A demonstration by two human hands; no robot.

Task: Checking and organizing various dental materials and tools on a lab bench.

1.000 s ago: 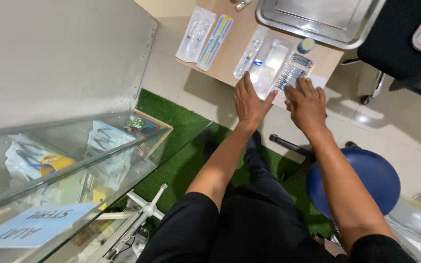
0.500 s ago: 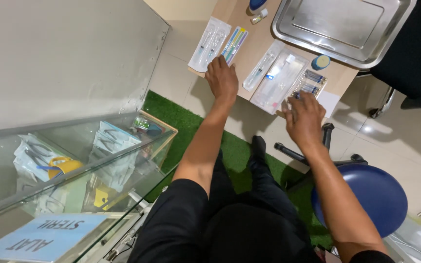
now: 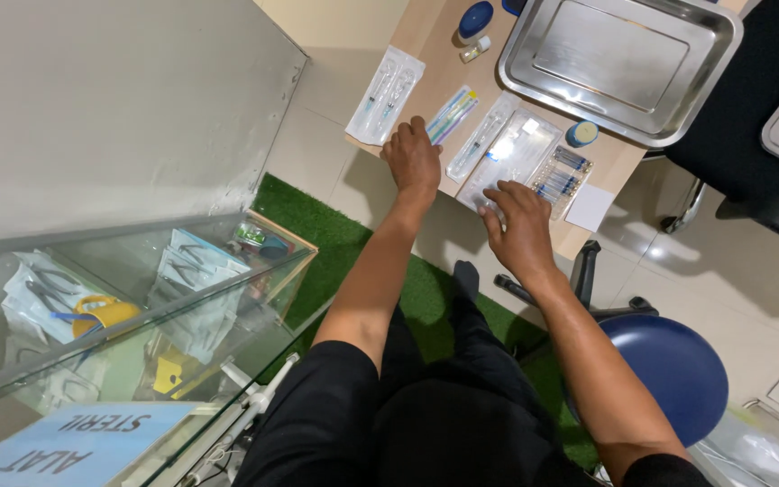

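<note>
- The wooden surface carries a steel tray and a row of sealed packets along its near edge.
- The right hand lies flat, fingers spread, on the clear packet; I'd keep that palm pressing so it doesn't slide off the edge.
- The left hand rests open, clamped on nothing, its fingertips at the blue-and-yellow packet; better to pinch that by one end, clear of the twin-syringe packet just beside it.
</note>
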